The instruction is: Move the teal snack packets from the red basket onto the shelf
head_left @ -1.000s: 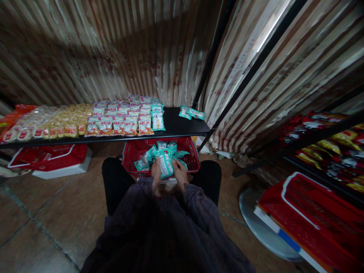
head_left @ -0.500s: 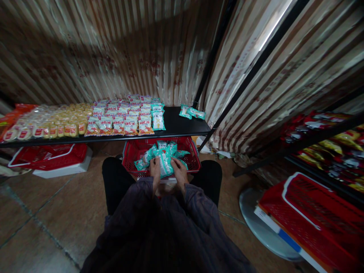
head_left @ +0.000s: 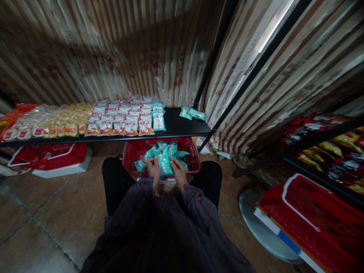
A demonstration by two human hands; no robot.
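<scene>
Between my hands is a teal snack bag (head_left: 164, 161), held over the near side of a red plastic basket (head_left: 133, 145). My left hand (head_left: 153, 168) grips the bag's left edge with bent fingers. On the bag's right edge, my right hand (head_left: 178, 169) is closed, thumb and fingers pinching it. Several more teal snack bags (head_left: 148, 154) lie loosely in the basket behind and around the held one. The basket sits between my knees, partly under the shelf's front edge.
Above the basket runs a black shelf (head_left: 173, 127) with rows of white-and-red snack bags (head_left: 124, 125), yellow packaged cakes (head_left: 66, 121) and a teal column (head_left: 158, 120). Two teal bags (head_left: 192, 113) lie at its right end. Red baskets stand left (head_left: 54, 157) and right (head_left: 315, 212). A slanted black post (head_left: 227, 108) rises at right.
My left hand has shifted slightly left along the bag's edge, and my right hand slightly too. The teal bag stays between them, its front turned a little. The shelf goods have not moved.
</scene>
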